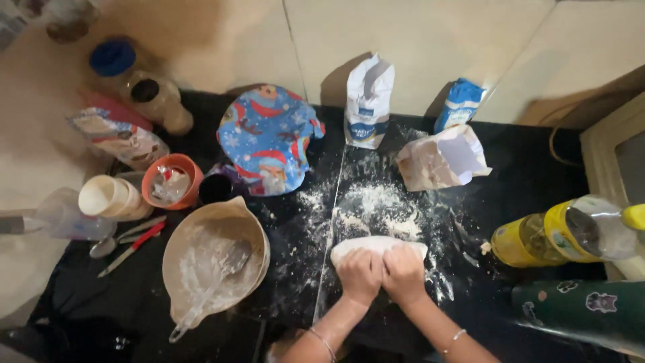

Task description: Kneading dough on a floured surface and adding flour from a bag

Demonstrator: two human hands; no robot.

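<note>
2 hands — left hand (359, 272), right hand (403, 271) — pressed side by side, fingers curled, onto a pale oblong dough lump (376, 245) on the floured black counter (510, 181).

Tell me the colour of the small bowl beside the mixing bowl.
Orange bowl, best in the head view.

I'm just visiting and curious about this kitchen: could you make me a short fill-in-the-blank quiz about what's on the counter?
1. Both hands press on a pale lump of ____.
2. The black counter above the lump is dusted with ____.
3. The beige mixing bowl lies to the ____ of the hands.

Missing words: dough; flour; left
</note>
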